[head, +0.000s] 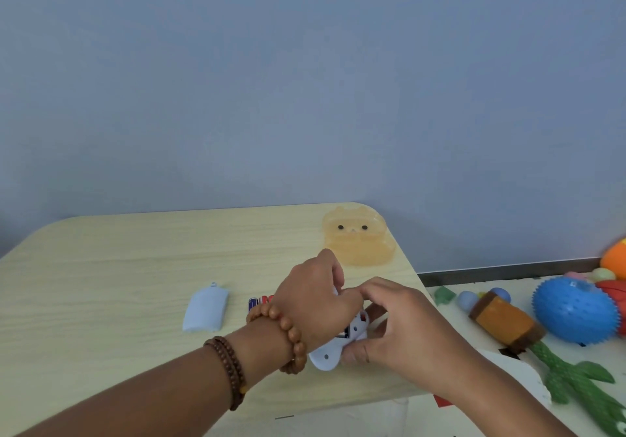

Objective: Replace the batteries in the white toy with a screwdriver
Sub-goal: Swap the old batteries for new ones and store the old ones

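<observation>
Left hand, right hand, fingers gripping white toy, batteries half hidden.

Soft, diffuse light with a cool cast fills the scene at moderate brightness. The wall is evenly lit in the middle and grows dimmer toward the left corners. Shadows are faint and blurred-edged; the darkest patch sits between the left hand and right hand, over the white toy. The table reads matte, and its straight edges bow from wide-angle distortion. The whole picture is slightly hazy, with fine detail smeared. A blue spiky ball near the right edge looks stretched.
</observation>
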The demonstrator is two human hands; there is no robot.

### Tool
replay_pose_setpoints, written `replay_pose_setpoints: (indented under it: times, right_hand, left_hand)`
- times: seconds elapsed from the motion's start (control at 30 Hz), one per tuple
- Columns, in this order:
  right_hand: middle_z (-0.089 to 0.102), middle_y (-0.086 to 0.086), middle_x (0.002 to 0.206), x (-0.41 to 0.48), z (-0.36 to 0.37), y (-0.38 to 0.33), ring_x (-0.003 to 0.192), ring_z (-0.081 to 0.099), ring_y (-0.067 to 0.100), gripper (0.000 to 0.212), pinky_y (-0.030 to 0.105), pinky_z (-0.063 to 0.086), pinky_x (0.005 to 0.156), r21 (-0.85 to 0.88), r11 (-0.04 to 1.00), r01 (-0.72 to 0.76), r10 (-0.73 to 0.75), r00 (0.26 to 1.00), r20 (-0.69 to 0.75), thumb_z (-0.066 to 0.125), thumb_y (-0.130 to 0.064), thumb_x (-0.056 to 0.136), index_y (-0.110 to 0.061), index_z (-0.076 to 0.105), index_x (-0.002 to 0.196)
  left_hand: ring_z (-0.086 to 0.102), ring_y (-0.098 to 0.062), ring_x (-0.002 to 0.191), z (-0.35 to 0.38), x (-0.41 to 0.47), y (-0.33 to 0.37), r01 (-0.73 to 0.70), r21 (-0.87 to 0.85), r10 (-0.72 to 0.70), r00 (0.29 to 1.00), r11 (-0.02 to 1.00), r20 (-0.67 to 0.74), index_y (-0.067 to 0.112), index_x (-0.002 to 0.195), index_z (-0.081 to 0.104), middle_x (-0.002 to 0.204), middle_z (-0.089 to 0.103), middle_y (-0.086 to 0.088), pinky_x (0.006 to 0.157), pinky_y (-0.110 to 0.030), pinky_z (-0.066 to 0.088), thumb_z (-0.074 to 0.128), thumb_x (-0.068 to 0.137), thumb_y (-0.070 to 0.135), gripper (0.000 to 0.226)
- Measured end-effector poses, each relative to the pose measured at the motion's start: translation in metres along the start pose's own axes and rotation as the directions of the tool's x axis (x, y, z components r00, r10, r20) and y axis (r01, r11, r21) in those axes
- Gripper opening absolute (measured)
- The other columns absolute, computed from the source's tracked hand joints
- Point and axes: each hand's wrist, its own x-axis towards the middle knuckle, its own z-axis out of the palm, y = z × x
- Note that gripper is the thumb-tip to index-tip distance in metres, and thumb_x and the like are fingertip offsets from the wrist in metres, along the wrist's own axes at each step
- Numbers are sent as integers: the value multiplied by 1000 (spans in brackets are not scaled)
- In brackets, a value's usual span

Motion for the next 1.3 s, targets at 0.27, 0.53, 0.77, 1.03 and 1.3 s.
replay_pose_setpoints:
  times: [0.27, 0.53, 0.77, 1.03, 1.3]
  right_hand:
    - [67, -17, 103, 0, 0, -3, 89, 66, 4, 57, 17, 53, 74, 27, 1000, 16, -17, 1000, 3, 95, -39, 60, -39, 70, 112]
    - [67, -19, 104, -2, -1, -2, 88, 66, 2, 61, 18, 55, 76, 16, 999, -29, 29, 1000, 11, 96, -38, 58, -38, 69, 114]
    - [66, -21, 105, -3, 0, -5, 87, 65, 2, 60, 13, 52, 71, 25, 998, -50, 50, 999, -1, 96, -43, 57, -41, 68, 110]
    - [65, -20, 110, 0, -1, -5, 94, 62, 1, 65, 20, 55, 77, -9, 999, -47, 47, 999, 25, 93, -51, 59, -41, 68, 119]
    - [65, -20, 109, 2, 0, -1, 90, 63, 1, 63, 17, 56, 74, 20, 998, -60, 60, 998, 36, 95, -46, 60, -42, 69, 116]
  left_hand:
    - [47, -7, 77, -6, -12, -13, -266, 172, 257, 964, 949, 70, 26, 93, 42, 92, 48, 11, 60, -18, 36, 53, 84, 32, 15]
    - [55, -9, 86, -16, -9, -19, -378, 276, 390, 921, 884, 15, 28, 98, 58, 102, 56, 14, 73, -36, 52, 54, 89, 37, 14]
    - [66, -4, 71, -32, 27, -12, -99, -175, 72, 985, 980, -155, 26, 83, 69, 81, 71, 10, 68, -22, 54, 72, 87, 25, 5]
    - [76, -19, 77, -45, 87, -24, 79, -483, -52, 996, 872, 68, 11, 93, 78, 95, 74, -5, 83, -35, 62, 72, 90, 11, 6]
    - [68, 1, 85, -36, 120, -34, -173, 60, 167, 982, 983, 90, 30, 107, 73, 104, 64, 15, 80, -15, 51, 87, 73, 30, 37]
